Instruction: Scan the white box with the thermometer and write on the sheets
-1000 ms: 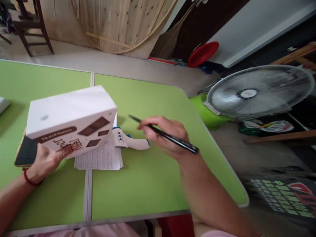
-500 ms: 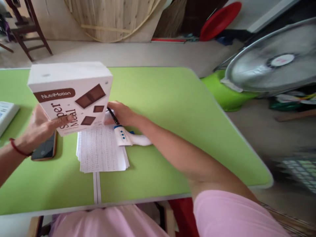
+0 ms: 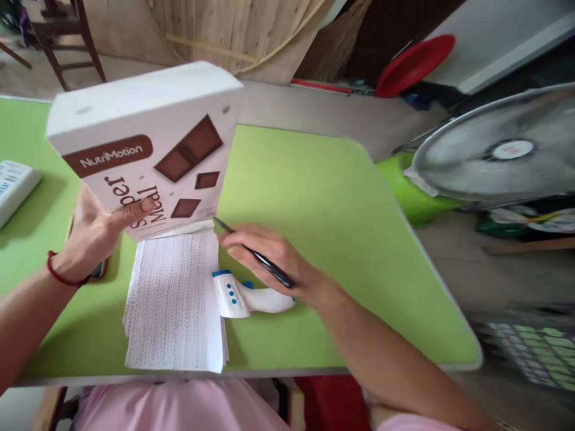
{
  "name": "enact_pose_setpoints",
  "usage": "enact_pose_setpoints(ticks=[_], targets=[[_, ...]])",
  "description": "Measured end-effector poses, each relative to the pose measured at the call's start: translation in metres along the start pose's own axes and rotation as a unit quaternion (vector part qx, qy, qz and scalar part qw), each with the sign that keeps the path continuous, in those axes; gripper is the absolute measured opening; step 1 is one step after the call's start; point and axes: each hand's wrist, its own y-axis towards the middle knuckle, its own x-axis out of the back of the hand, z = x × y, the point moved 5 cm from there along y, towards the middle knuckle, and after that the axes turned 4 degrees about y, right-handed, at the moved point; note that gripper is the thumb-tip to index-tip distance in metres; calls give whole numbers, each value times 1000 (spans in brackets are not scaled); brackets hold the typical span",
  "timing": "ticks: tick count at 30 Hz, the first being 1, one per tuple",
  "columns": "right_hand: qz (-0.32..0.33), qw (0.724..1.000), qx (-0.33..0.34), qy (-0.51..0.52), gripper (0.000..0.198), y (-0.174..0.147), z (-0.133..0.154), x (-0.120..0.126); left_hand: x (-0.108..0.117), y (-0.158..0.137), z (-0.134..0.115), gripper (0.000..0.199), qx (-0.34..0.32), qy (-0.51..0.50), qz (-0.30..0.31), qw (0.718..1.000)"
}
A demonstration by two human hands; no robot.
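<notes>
My left hand (image 3: 101, 230) grips a white box (image 3: 148, 161) printed with "NutriMotion" and brown chocolate squares. Its thumb lies across the front, while the other fingers are hidden behind. The box is tilted and held above the table. In my right hand (image 3: 269, 257) is a black pen (image 3: 265, 263), its tip near the box's lower right corner. Below the box lies a stack of handwritten paper sheets (image 3: 175, 305). A white and blue forehead thermometer (image 3: 238, 296) rests beside the sheets, under my right hand. A phone (image 3: 99, 272) is mostly covered by my left hand.
The green table (image 3: 314, 191) has a white edge. Another white box (image 3: 15, 185) lies at the far left. Beyond the right edge stand a large fan (image 3: 512, 149) and a green bin (image 3: 399, 191). A red basin (image 3: 415, 66) leans near the wall.
The box is now closer and larger in view. My right hand has come out from behind the box to its right, with the pen now plainly visible. The sheets and thermometer appear lower.
</notes>
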Motion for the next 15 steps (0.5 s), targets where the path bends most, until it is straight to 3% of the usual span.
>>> enact_pose_setpoints(ticks=[4,8,11,15], targets=[[39,998,18,-44,14,-39,18,18,-8,-4,4,35,19,-30,21,999],[51,982,-46,-174,18,-63,9,18,-19,0,20,30,95,-117,17,988],[69,957,-91,-265,18,-62,-6,15,-29,6,36,24,154,-211,17,965],[144,921,-71,-355,28,-41,-18,1,-39,10,46,24,145,-241,49,958]])
